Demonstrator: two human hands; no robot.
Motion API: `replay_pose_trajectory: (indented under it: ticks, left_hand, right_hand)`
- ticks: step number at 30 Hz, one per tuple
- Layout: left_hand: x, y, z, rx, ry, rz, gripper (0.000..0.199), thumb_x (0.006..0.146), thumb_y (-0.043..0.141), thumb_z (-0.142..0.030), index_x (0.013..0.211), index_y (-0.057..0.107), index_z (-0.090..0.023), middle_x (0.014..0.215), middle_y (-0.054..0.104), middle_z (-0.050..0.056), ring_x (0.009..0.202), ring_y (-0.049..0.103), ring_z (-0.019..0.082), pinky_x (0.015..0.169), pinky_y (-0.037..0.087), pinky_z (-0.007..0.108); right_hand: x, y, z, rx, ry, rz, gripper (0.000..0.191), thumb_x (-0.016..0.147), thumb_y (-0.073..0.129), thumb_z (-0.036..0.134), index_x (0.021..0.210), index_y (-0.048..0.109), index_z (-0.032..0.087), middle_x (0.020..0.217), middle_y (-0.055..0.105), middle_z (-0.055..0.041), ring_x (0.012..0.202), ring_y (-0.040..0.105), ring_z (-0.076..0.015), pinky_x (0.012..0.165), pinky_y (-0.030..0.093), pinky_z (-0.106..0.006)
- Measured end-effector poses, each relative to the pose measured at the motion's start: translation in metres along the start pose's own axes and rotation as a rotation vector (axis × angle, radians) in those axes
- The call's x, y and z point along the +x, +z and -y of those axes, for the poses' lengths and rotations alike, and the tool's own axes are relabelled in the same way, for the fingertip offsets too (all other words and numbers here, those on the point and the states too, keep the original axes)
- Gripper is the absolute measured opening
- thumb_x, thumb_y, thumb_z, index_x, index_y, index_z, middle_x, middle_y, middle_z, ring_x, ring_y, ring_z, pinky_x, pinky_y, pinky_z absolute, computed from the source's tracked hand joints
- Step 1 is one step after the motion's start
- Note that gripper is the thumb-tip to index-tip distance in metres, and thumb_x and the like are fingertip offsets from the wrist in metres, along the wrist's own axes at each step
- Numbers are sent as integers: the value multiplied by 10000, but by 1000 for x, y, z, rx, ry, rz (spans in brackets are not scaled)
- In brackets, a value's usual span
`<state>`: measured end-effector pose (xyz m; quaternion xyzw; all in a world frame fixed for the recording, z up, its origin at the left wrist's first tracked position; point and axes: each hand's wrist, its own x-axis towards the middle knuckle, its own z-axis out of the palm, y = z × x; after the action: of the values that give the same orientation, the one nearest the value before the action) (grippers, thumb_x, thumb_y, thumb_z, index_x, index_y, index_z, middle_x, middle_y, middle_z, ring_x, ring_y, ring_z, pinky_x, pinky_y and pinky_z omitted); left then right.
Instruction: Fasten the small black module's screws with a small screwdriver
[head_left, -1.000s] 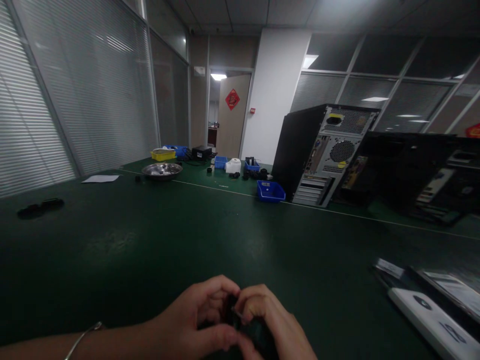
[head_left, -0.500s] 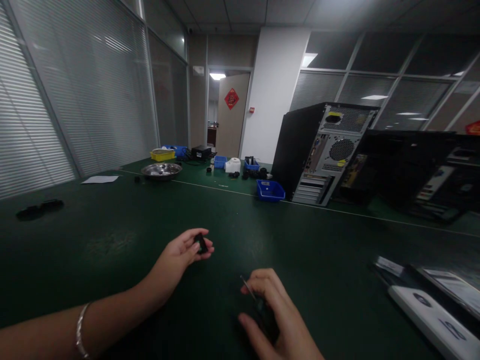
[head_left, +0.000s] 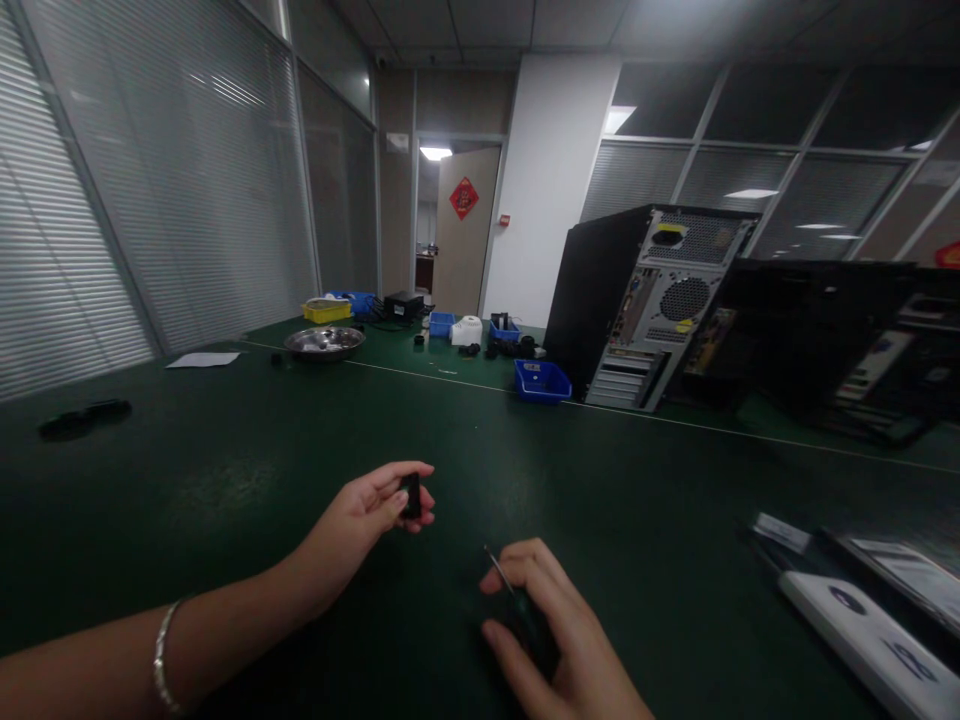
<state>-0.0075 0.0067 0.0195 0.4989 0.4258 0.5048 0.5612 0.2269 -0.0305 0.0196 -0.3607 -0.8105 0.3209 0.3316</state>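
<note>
My left hand (head_left: 386, 500) pinches a small dark block-like part (head_left: 412, 495) between thumb and fingers, above the green table; its exact kind cannot be made out. Lower and to the right, my right hand (head_left: 551, 630) is closed around the dark handle of a screwdriver (head_left: 501, 572). The thin metal shaft sticks out past the fingertips, pointing up and to the left. Tip and small part are apart. Much of the handle lies hidden in the palm and shadow.
Beyond a pale seam in the green tabletop (head_left: 315, 420) stand a blue tray (head_left: 541, 382), a steel bowl (head_left: 325, 343) and a black computer tower (head_left: 600, 300). A white box (head_left: 862, 630) lies at right, dark glasses-like items (head_left: 85, 418) at left, with white paper (head_left: 204, 359) behind.
My left hand has shifted slightly right and turned the small dark part more upright. My right hand with the screwdriver has barely moved.
</note>
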Motion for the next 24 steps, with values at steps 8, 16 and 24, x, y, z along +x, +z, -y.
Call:
replay_pose_trajectory:
  ticks: [8,16,24]
  left_hand:
    - [-13,14,3,80,-27,249,288,899,565,-319,1126,605,-146,1014,702,92,720,584,160,694,447,324]
    - [-19,16,4,116,-24,289,310,896,569,-339,1139,676,-179,825,658,26,668,578,151,634,437,287]
    - [-24,16,1,223,88,362,282,834,667,-248,1112,712,-234,994,651,48,878,624,199,797,475,325]
  right_hand:
    - [0,0,-1,13,4,-50,324,861,509,84,1146,488,236,1036,600,-59,952,614,-209,823,504,-313]
    - [1,-2,-2,34,-116,26,422,877,496,35,1207,532,294,1103,633,-51,1016,629,-185,885,509,-295]
    - [2,-3,-1,49,-141,49,440,852,512,9,1187,596,282,1073,652,-67,977,653,-192,843,536,-290]
